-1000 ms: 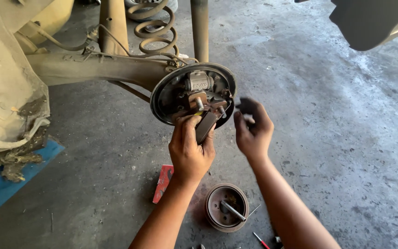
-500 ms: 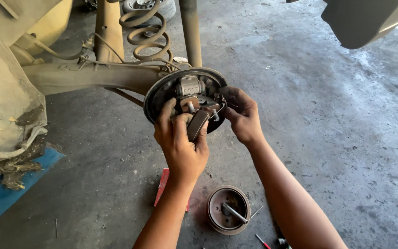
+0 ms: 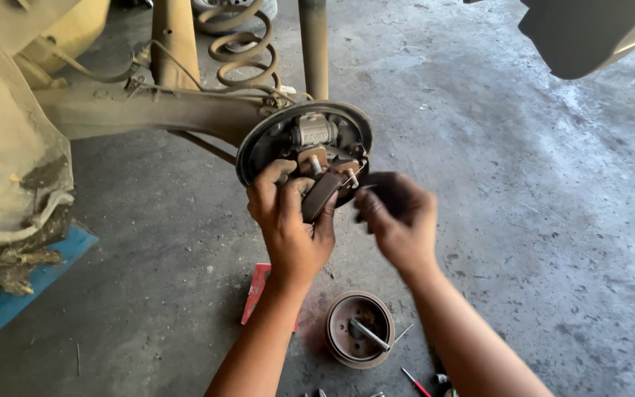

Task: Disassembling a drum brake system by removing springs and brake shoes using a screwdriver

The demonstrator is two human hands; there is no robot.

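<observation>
Gripping the brake shoe point(image 3: 323, 192) against the backing plate point(image 3: 259, 143) with my left hand point(image 3: 292, 224), I've drawn my right hand point(image 3: 398, 220) back off the drum brake, fingers loosely curled, apparently empty.

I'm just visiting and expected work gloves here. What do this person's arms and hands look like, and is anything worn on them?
Nothing is worn. The left hand and right hand are bare: no gloves, rings or watch show. Both forearms are bare as far as the lower edge of the picture, with no sleeve in view. The fingers look smudged with dark grime.
</observation>
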